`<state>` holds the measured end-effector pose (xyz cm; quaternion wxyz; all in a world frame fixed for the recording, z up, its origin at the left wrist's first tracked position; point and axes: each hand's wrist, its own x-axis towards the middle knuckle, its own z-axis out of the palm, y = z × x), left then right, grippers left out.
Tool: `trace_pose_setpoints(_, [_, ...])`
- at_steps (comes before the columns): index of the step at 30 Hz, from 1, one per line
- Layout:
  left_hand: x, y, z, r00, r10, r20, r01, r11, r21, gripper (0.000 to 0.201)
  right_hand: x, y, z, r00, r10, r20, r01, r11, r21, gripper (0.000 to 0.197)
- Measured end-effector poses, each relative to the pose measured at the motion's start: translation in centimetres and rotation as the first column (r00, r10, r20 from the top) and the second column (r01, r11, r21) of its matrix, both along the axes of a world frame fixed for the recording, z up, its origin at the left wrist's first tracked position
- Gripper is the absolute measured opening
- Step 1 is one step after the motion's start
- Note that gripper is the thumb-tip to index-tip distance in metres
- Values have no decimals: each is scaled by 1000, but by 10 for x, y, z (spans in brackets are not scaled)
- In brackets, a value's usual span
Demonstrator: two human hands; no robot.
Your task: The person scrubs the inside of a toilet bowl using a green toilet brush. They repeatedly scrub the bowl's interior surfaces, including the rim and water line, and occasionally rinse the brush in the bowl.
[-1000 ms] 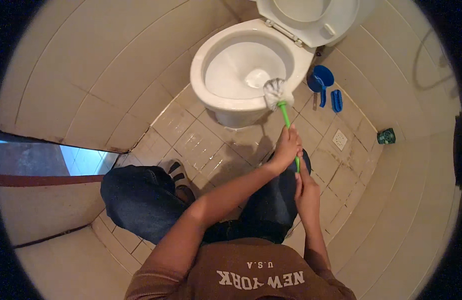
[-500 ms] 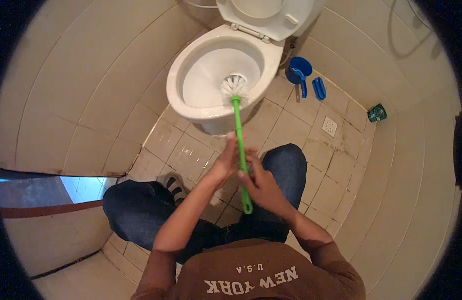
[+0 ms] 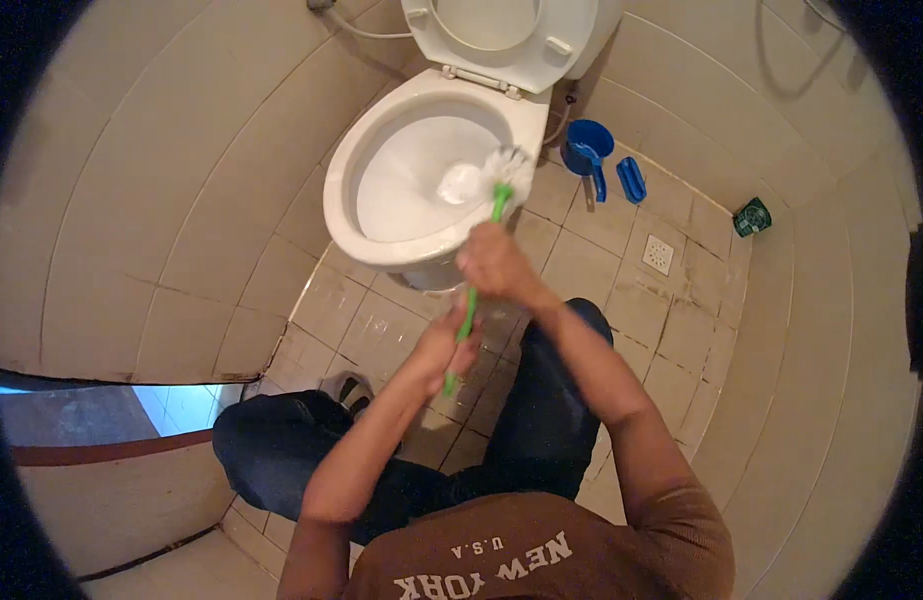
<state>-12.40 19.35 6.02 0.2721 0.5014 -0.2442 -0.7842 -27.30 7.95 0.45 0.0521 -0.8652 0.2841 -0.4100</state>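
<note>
Scrubbing underway — white bristle head of green plastic toilet brush (image 3: pixel 478 270) rests on white ceramic toilet bowl (image 3: pixel 381 225) rim.
Right hand (image 3: pixel 493 262) and left hand (image 3: pixel 451 345) both clamp the handle — bowl interior looks unscrubbed yet.

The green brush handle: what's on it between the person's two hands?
Nothing. In the head view, a short bare stretch of the green handle runs between the right hand above and the left hand below.

small dark green container (image 3: pixel 752 217) with pale label, far right on the floor tiles, by the wall

Brush head (image 3: pixel 505 168) now on right rim
</note>
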Motion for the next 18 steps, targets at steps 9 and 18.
trace_pose_setpoints(9, [7,32,3,988,85,-125,-82,996,27,21,21,6,-15,902,341,265,-315,939,-136,20])
trace_pose_setpoints(18, [25,8,13,980,28,-195,-16,998,64,22,25,3,2,998,50,38,-51,998,31,28])
